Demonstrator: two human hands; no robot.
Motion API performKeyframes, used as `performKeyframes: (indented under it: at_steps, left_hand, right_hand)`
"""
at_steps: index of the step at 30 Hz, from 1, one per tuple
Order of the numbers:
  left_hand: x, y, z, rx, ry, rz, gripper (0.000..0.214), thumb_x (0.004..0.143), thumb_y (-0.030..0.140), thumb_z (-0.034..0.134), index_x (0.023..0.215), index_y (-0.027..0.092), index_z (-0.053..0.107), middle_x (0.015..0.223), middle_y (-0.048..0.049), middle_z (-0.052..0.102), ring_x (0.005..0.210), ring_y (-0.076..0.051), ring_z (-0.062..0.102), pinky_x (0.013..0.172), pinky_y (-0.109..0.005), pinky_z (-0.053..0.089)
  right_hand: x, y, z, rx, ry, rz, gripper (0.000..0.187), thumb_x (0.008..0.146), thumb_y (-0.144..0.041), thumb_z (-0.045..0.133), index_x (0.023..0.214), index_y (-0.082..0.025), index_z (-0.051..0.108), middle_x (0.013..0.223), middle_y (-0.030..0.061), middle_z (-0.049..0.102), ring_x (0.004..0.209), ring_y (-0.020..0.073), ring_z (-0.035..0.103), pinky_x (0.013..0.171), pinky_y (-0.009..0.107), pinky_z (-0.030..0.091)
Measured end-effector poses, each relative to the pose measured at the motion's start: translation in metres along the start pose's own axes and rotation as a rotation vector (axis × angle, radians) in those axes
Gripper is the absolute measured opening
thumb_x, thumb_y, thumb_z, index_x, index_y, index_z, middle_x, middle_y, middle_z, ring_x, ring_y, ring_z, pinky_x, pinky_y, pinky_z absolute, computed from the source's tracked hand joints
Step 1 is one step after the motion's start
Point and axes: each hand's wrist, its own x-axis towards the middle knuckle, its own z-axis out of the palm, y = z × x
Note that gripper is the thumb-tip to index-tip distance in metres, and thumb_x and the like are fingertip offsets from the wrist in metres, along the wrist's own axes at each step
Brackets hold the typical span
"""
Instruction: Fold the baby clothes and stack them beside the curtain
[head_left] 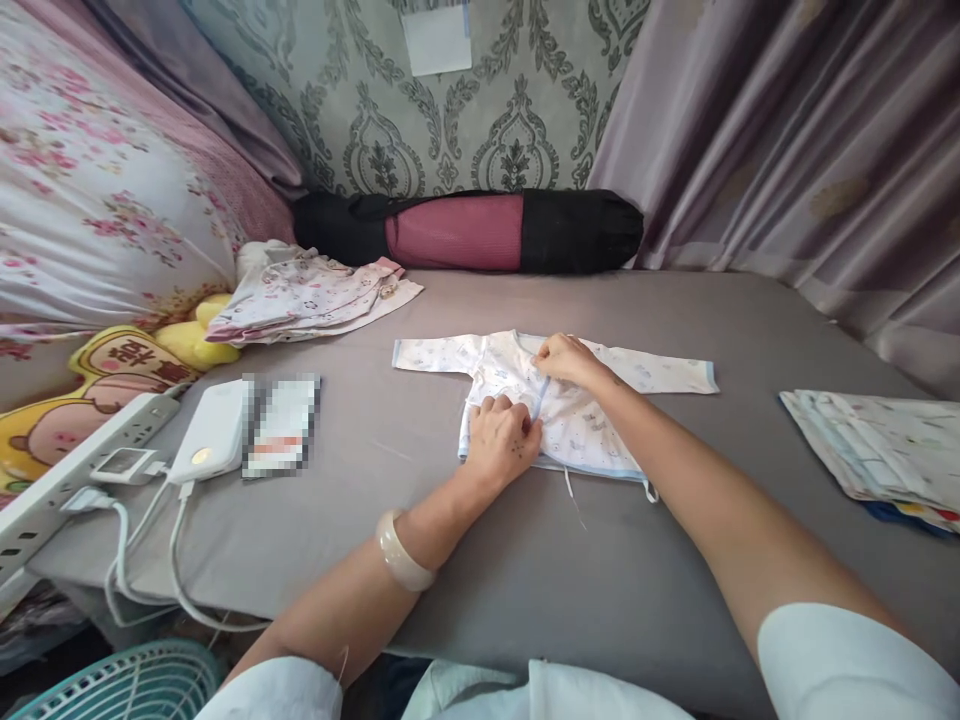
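Observation:
A white baby shirt (585,428) with a pale print and light blue trim lies spread on the grey bed cover, its sleeves stretched out to both sides. My right hand (568,360) is closed at the neckline, its fingertips pinching the blue-trimmed front edge. Lower on the front, my left hand (501,440) rests on the cloth with bent fingers, closed at the same blue edge; its fingertips are partly hidden. Thin ties hang from the shirt's lower hem. A pale bangle (403,552) circles my left wrist.
Folded clothes (315,295) lie at the back left, and another folded stack (885,450) at the right. A power strip (90,470), a white power bank (214,430) and cables occupy the left edge. Behind stands a long black-and-maroon roll (457,232). A turquoise fan (135,685) is below left.

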Motion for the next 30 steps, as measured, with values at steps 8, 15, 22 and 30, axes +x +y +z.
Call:
performKeyframes:
  at_steps: [8,15,22,30]
  left_hand:
    - [0.001,0.000,-0.002,-0.100,-0.084,-0.077,0.022,0.087,0.040,0.056,0.079,0.022,0.066,0.100,-0.0062,0.064,0.103,-0.026,0.053,0.088,-0.040,0.037]
    - [0.003,-0.003,0.000,-0.123,-0.082,-0.078,0.021,0.085,0.037,0.056,0.076,0.022,0.065,0.099,-0.0061,0.064,0.102,-0.026,0.053,0.087,-0.039,0.036]
    - [0.003,-0.004,0.003,-0.142,-0.065,-0.070,0.019,0.084,0.035,0.057,0.073,0.021,0.064,0.097,-0.0054,0.063,0.100,-0.025,0.053,0.086,-0.039,0.036]
    - [0.002,-0.004,0.002,-0.153,-0.064,-0.087,0.017,0.083,0.036,0.059,0.074,0.022,0.063,0.097,-0.0046,0.063,0.101,-0.025,0.052,0.087,-0.039,0.036]
  right_hand:
    - [0.025,0.010,0.011,0.009,-0.120,0.073,0.013,0.071,-0.024,0.064,0.071,-0.015,0.072,0.057,0.0041,0.062,0.055,0.0161,0.059,0.048,0.025,0.034]
    - [0.016,0.004,0.008,-0.076,-0.011,0.028,0.018,0.074,-0.020,0.058,0.083,-0.016,0.073,0.078,0.0090,0.071,0.073,0.0206,0.066,0.061,0.026,0.042]
    - [-0.001,-0.004,0.021,-0.265,0.316,-0.141,0.030,0.089,-0.015,0.043,0.106,-0.013,0.067,0.110,0.0184,0.067,0.107,0.0289,0.058,0.092,0.038,0.039]
    - [0.004,-0.022,0.048,-0.081,-0.053,-0.500,0.059,0.099,-0.038,0.019,0.149,-0.010,0.034,0.159,0.0126,0.029,0.147,0.0224,0.023,0.118,0.039,0.020]
